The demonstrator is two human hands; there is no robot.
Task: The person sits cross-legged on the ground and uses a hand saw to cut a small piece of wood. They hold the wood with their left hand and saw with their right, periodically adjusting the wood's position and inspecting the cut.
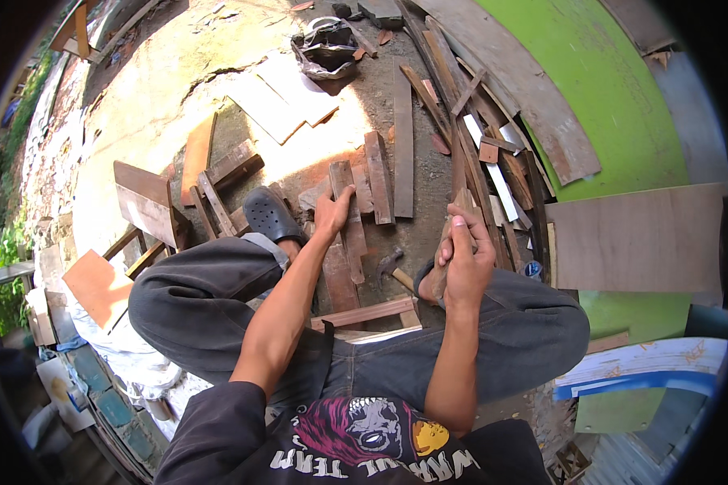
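Observation:
In front of me, my left hand (332,212) is closed around the side of a narrow wooden strip (353,240), which stretches over other boards on the ground. Its fingertips are partly hidden behind the wood. My right hand (469,257) grips a short piece of wood (440,280) above my right leg, thumb laid along it. Between my legs lies a claw hammer (402,277) with a dark head and a pale handle. Just nearer to me is a small wooden frame (367,314). A wider reddish board (339,279) lies under the strip.
Long boards and scraps (461,121) are heaped at the right beside a green panel (623,105). Several offcuts (218,182) and a tilted wooden box (147,202) stand at the left. A black plastic bag (325,50) and pale sheets (279,105) lie farther off.

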